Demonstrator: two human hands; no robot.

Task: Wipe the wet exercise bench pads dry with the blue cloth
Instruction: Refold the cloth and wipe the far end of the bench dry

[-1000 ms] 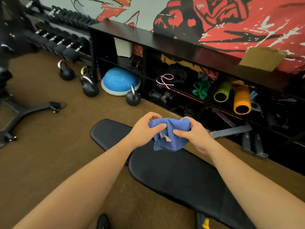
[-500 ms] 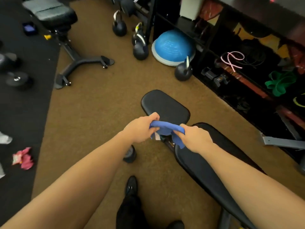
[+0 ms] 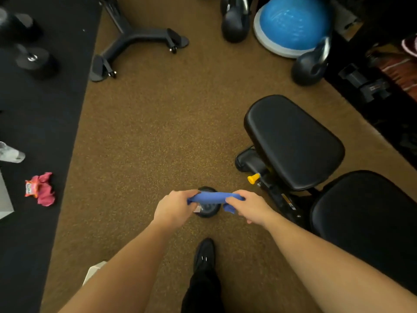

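One blue cloth [image 3: 212,197], twisted taut.

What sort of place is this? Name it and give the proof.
Most likely a gym or home workout room. Kettlebells stand on the rubber floor, a blue balance trainer sits beside them, and a padded exercise bench is at the right.

There is 1 view only, from a wide-angle camera worn on the person's head. It looks steeply down and forward at the brown floor [image 3: 158,136], with both forearms reaching in from the bottom edge, so the hands sit near the lens at centre frame. The person's shoe [image 3: 204,254] shows below them. The bench seat pad [image 3: 293,141] lies to the right, and the black mat [image 3: 45,105] runs along the left edge. Straight lines bow toward the frame's edges.
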